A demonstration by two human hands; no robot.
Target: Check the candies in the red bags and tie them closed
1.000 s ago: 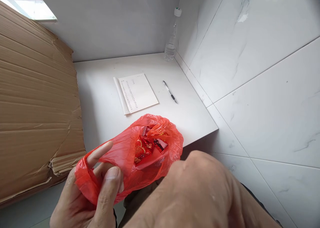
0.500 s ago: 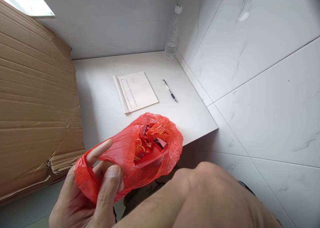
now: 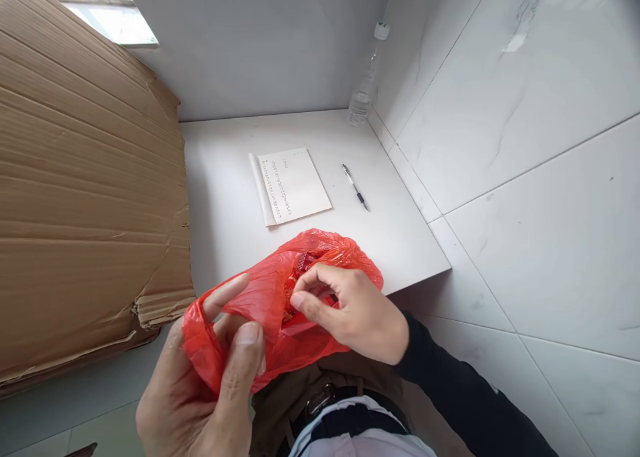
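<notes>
A thin red plastic bag (image 3: 260, 290) is held up in front of the table's near edge. My left hand (image 3: 210, 383) is closed on its gathered left end, thumb in front and index finger stretched along the top. Small red wrapped packets (image 3: 306, 262), some with gold print, lie inside the bag's opening. Over that opening is my right hand (image 3: 350, 310), in a black sleeve. Its thumb and index finger come together in a pinch at the packets; whether they grip one is hidden.
On the white table (image 3: 225, 137) lie a notepad (image 3: 300, 187) with printed marks and a pen (image 3: 355, 187). A clear water bottle (image 3: 363, 100) stands in the back corner by the marbled tile wall (image 3: 525, 243). Large cardboard (image 3: 90, 197) borders the left side.
My right hand, large and close to the camera before, has moved down to the bag's opening. My left hand keeps its hold on the bag. The view has shifted left.
</notes>
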